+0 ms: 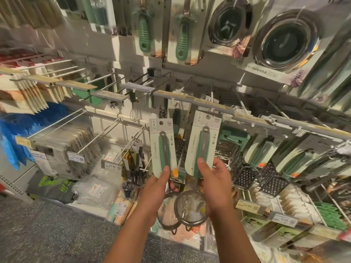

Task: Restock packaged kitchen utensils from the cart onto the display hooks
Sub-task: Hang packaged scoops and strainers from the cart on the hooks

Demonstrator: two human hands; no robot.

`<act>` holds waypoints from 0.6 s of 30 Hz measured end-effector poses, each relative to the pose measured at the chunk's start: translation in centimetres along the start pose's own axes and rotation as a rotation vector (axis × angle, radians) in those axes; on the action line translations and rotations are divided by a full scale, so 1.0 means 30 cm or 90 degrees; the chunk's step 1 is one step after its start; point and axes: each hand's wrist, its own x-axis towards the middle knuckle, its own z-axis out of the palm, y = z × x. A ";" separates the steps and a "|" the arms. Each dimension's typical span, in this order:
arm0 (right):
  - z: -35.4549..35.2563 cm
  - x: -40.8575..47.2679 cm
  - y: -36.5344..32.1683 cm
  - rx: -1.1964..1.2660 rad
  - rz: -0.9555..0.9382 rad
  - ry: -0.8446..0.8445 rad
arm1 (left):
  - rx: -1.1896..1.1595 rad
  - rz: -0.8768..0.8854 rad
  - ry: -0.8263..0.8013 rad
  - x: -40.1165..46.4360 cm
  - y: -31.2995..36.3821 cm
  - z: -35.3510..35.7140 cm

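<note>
Two carded strainers are up just below the grey price rail [209, 103], the left hand [157, 188] pinching one strainer [163, 149], the right hand [212, 179] the other strainer [204, 143], so hanging is underway, and next each card's hole likely needs threading onto a hook.

Your left hand [158, 184]: bare, no glove, ring or watch showing.
Your right hand [213, 180]: bare too, nails short and plain.
Your forearms: uncovered right down to the bottom edge, with no sleeve or cuff in view.
</note>
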 end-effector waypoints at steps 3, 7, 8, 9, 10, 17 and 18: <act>0.006 0.013 -0.008 -0.008 -0.008 0.017 | -0.014 0.021 0.010 -0.010 0.008 -0.005; 0.010 0.049 -0.036 -0.021 -0.005 0.051 | -0.027 0.080 0.012 -0.026 0.023 -0.022; 0.013 0.060 -0.044 -0.029 -0.003 0.061 | -0.029 0.083 0.013 -0.030 0.025 -0.027; 0.019 0.071 -0.053 -0.034 0.000 0.066 | -0.031 0.085 0.010 -0.031 0.026 -0.032; 0.024 0.086 -0.061 -0.040 0.002 0.072 | -0.035 0.084 0.008 -0.036 0.030 -0.037; 0.045 0.144 -0.083 -0.059 0.037 0.027 | -0.042 0.106 -0.030 -0.072 0.045 -0.037; 0.043 0.144 -0.073 -0.047 0.048 0.018 | -0.033 0.115 -0.027 -0.078 0.046 -0.038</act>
